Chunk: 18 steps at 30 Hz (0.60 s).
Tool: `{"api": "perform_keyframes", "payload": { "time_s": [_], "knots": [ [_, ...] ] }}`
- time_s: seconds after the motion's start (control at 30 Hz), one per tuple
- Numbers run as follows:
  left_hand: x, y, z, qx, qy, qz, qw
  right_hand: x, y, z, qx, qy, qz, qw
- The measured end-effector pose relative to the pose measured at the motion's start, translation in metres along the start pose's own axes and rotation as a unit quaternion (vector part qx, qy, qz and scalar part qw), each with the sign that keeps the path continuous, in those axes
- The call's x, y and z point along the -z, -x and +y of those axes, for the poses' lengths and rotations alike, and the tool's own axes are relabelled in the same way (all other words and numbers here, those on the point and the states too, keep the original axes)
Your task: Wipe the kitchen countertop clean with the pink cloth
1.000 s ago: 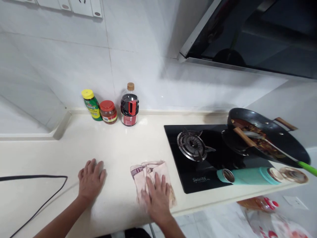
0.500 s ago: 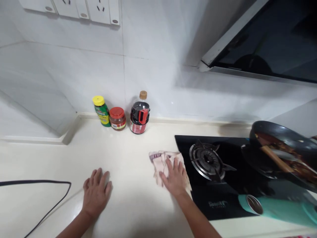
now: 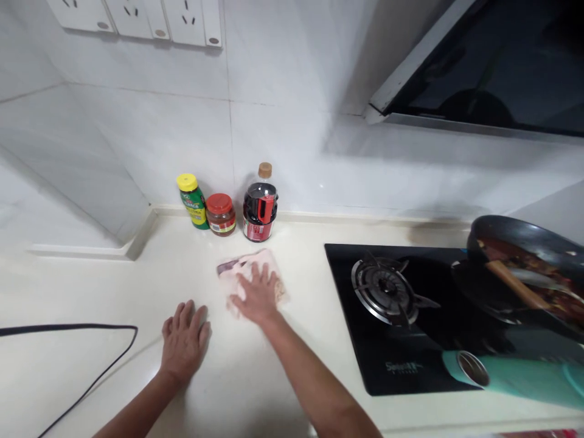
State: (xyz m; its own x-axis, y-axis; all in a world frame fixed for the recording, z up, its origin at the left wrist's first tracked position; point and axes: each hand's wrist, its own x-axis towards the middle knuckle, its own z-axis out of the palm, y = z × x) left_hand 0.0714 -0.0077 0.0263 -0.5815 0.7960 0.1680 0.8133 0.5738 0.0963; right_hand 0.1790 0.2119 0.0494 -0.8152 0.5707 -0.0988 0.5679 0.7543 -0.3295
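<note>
My right hand [image 3: 258, 297] lies spread on a pale pink cloth [image 3: 269, 258], pressing it against the white countertop [image 3: 301, 359]. The cloth has a dark purple strip at its left edge, and its lower part is smeared by motion. To the left, my left hand [image 3: 185, 337] rests palm down on the counter with nothing in it, fingers stretched out. Just beyond the cloth, against the wall, stand a dark sauce bottle [image 3: 258, 210] with a brown cap, a red-lidded jar [image 3: 221, 216] and a green bottle [image 3: 194, 205] with a yellow lid.
A black gas hob [image 3: 365, 359] lies on the right. A wok [image 3: 547, 243] holding food and a wooden-handled utensil [image 3: 520, 286] sits at its far side. The hob's front right bears a teal cylinder [image 3: 524, 380]. A black cable [image 3: 91, 326] crosses the left counter. A dark hood [image 3: 502, 79] overhangs.
My right hand has slid leftward with the cloth, from the hob's edge to the counter in front of the bottles. My left hand stays on the counter; the view has shifted slightly.
</note>
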Motion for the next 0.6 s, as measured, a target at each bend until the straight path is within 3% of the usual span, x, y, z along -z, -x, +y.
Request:
{"api": "perform_keyframes", "payload": {
  "time_s": [0.1, 0.17, 0.23, 0.43, 0.5, 0.6],
  "knots": [
    [0.002, -0.001, 0.0, -0.002, -0.004, 0.0, 1.0, -0.014, 0.045, -0.031, 0.063, -0.016, -0.003, 0.998],
    [0.002, -0.002, 0.001, -0.001, -0.006, -0.001, 1.0, -0.019, 0.069, -0.025, 0.08, -0.018, 0.01, 0.997],
    [0.002, -0.002, 0.002, 0.005, -0.011, -0.001, 1.0, -0.017, 0.084, 0.001, 0.058, -0.013, 0.027, 0.998],
    [0.003, -0.001, 0.007, 0.023, 0.0, -0.005, 1.0, 0.003, 0.131, 0.097, -0.116, 0.024, 0.094, 0.989],
    [0.004, 0.0, 0.008, 0.022, 0.01, -0.003, 1.0, 0.001, 0.167, 0.108, -0.129, 0.042, 0.11, 0.985],
    [0.003, 0.001, 0.007, 0.014, 0.009, 0.004, 1.0, -0.017, 0.238, 0.109, -0.084, 0.086, 0.159, 0.98]
  ]
}}
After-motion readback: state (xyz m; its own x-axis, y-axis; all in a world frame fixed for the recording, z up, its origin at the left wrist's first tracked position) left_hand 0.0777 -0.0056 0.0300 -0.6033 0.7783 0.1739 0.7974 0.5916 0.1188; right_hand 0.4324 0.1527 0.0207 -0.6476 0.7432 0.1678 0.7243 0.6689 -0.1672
